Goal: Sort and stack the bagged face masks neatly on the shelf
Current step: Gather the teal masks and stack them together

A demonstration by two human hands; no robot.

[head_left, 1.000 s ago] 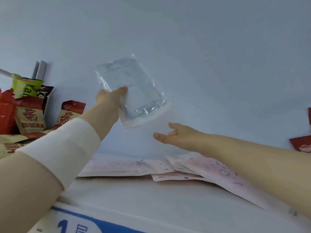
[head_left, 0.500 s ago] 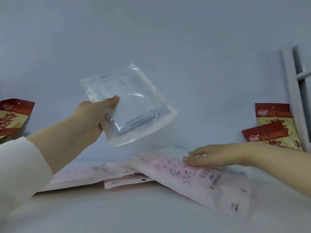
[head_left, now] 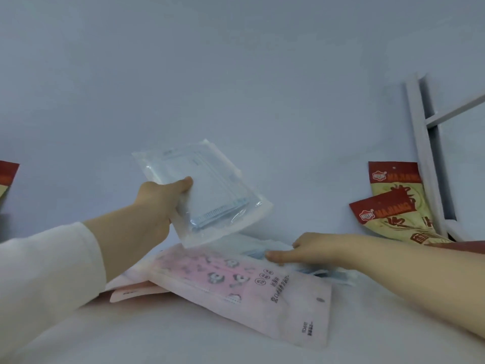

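My left hand (head_left: 157, 203) grips a clear bag of blue face masks (head_left: 210, 190) and holds it tilted in the air above the shelf. Below it lies a pink bag of patterned masks (head_left: 236, 287) flat on the white shelf (head_left: 157, 337). Another pink bag (head_left: 133, 292) pokes out from under it on the left. My right hand (head_left: 312, 249) rests palm down on a blue mask bag (head_left: 322, 273) lying behind the pink one, fingers around its edge. Whether it grips that bag I cannot tell.
Two red and yellow snack packets (head_left: 393, 206) lean against the back wall at the right, beside a white frame upright (head_left: 425, 153). Another red packet (head_left: 6, 177) shows at the left edge. A dark red edge (head_left: 467, 245) lies behind my right forearm.
The view has shifted right and closer. My left hand lowered the clear bag toward the pile. My right hand moved from the pink bag onto the blue bag behind it.
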